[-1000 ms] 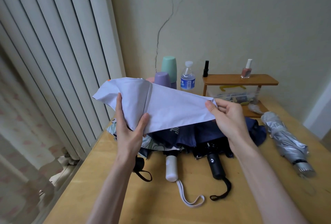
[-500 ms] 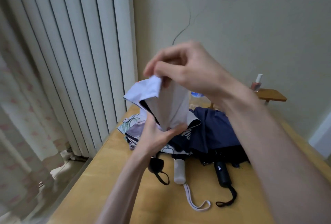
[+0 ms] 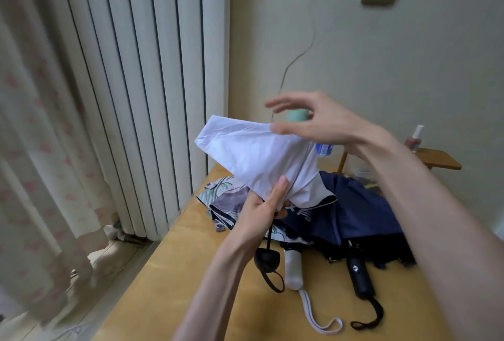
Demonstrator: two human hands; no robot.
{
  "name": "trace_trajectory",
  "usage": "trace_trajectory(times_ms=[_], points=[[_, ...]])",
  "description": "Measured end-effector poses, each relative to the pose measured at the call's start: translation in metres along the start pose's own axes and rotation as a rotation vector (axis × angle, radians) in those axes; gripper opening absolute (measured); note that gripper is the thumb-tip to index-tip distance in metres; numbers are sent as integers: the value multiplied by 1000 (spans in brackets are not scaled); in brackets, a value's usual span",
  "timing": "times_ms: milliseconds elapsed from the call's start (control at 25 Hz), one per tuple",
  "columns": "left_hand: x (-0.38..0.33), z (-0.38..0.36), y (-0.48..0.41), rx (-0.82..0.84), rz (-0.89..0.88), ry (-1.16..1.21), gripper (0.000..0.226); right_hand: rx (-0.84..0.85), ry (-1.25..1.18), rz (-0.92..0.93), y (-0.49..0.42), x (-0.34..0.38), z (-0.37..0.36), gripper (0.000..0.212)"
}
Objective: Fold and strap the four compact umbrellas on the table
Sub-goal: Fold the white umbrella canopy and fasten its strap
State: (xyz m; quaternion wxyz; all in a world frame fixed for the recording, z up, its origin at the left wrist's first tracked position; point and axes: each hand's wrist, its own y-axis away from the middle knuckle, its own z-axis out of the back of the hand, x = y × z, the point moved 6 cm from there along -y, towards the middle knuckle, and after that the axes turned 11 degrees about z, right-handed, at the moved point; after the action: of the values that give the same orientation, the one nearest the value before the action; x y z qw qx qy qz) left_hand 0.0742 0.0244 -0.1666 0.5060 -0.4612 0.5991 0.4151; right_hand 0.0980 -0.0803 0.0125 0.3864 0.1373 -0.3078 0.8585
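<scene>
From the head view, the left hand clenches round the gathered lower part of a pale lavender umbrella and holds it up above the bench, thumb pressed against the fabric. The canopy fans out up and to the left of that grip, and the umbrella's black knob handle hangs on a thin shaft just below the wrist, its strap loop drooping onto the wood. The right hand is released, fingers spread and relaxed over the canopy's upper edge; the thumb lies right at the fabric, though I cannot tell whether it touches. Under the raised umbrella a floral-print umbrella lies loose on the bench, its white handle and white strap pointing toward the person. Just beside it, to the right, a navy umbrella sprawls unfolded with its black handle and black strap. Behind the right hand a mint cup and a water bottle show in part, and a nail polish bottle stands on a small wooden shelf against the wall. White vertical slats and a patterned curtain fill the left side.
</scene>
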Motion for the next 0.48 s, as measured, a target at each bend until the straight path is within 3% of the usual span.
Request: trace_trajectory(times_ms=[80,200,280,360,480], points=[[0,-2,0,2,-4,-8,26,35,5,-98,16,-24,-9,34],[0,-10,4,4,-2,-7,25,-145,-43,-111,18,-46,-19,37],[-2,-9,2,-33,-5,59,47,-186,-39,-176,19,-53,-20,47],[1,-6,-4,-59,3,111,70,-124,-60,-258,23,-57,-20,60],[6,-2,-5,-76,64,157,66,-46,-178,-298,27,-53,-25,46]])
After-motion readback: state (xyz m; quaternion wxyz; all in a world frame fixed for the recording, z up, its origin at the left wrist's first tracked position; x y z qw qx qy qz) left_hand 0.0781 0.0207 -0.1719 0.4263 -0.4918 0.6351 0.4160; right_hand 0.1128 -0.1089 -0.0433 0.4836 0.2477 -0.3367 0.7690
